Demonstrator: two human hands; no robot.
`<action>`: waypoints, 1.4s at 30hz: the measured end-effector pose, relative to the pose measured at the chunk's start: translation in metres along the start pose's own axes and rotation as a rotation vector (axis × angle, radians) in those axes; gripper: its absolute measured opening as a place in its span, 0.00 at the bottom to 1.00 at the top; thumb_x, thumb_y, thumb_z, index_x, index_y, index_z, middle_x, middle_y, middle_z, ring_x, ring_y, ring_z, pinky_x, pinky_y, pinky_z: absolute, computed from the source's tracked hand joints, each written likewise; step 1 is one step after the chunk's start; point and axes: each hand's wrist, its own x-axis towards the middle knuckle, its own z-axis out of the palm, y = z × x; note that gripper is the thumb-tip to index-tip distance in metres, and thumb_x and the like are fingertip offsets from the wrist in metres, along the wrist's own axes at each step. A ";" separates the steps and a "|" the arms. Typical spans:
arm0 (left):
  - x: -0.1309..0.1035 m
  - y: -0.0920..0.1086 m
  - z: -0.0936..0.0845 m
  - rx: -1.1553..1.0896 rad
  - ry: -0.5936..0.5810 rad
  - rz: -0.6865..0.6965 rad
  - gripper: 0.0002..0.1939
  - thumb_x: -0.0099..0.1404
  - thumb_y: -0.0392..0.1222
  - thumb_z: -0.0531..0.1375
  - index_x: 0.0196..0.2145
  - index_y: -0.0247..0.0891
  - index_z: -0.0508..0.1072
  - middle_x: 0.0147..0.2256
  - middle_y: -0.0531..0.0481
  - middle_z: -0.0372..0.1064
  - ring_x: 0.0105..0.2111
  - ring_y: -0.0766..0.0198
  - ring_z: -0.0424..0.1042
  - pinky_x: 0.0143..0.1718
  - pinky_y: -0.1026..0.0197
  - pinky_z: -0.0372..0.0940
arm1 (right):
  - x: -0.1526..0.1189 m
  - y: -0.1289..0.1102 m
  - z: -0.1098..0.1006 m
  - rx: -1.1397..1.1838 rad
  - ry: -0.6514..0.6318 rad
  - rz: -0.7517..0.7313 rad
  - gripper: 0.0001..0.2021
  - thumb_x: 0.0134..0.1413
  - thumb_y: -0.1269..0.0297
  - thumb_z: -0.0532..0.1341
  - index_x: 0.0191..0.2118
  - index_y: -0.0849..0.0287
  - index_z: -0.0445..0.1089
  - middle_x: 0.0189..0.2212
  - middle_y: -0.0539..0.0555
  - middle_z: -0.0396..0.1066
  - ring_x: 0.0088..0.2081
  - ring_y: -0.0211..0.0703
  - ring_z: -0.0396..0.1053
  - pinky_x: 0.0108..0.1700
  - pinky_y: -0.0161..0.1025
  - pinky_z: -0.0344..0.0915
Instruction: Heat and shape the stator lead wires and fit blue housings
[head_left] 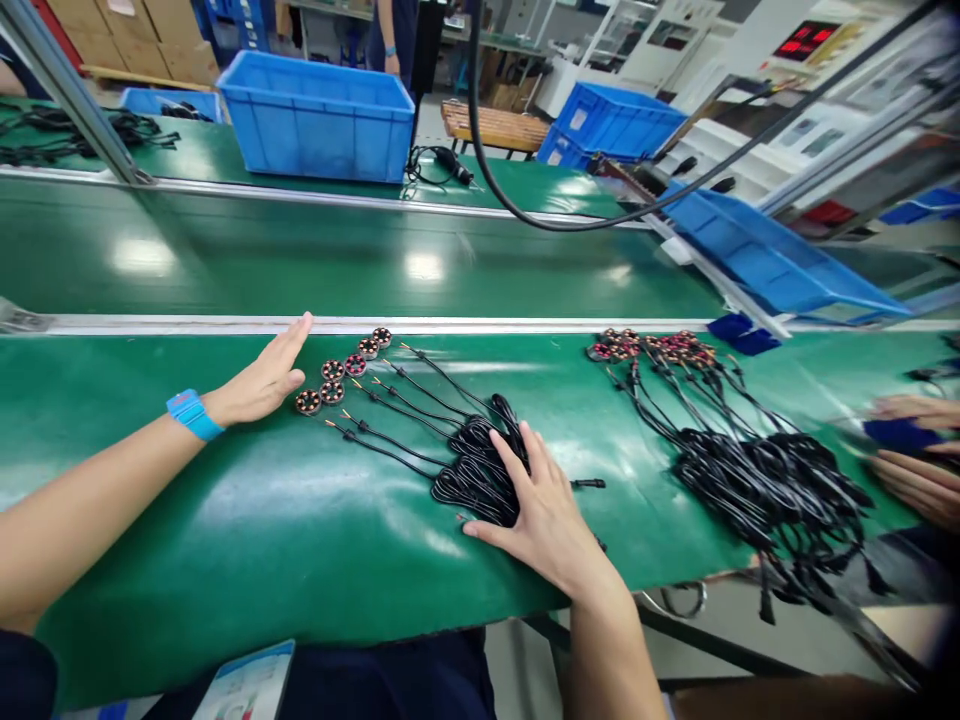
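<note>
Green bench mat [225, 520] carrying all parts. Large cable bundle [757, 470] lying at right, well apart from hands, co-worker's hands [915, 470] (blurred) reaching in beside it. Small cable coil [472, 465] lying at centre, leads fanning toward 6 round motors [341, 370]. Right hand [544, 510] pressing flat on coil, fingers spread wide, gripping nothing. Left hand [262, 385] resting open, fingers straight, edge just beside motor row; blue wristband [193, 414] sitting on wrist.

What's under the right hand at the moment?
The right hand lies flat on a bundle of coiled black cables. Cables show at its left side; what lies beneath the palm is covered.
</note>
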 end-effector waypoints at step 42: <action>0.130 0.024 0.061 0.313 -0.187 0.277 0.46 0.71 0.73 0.41 0.73 0.39 0.46 0.73 0.47 0.41 0.72 0.46 0.43 0.72 0.43 0.46 | -0.028 -0.002 0.007 0.021 0.307 0.110 0.32 0.52 0.59 0.71 0.63 0.51 0.70 0.69 0.63 0.54 0.60 0.64 0.60 0.60 0.61 0.67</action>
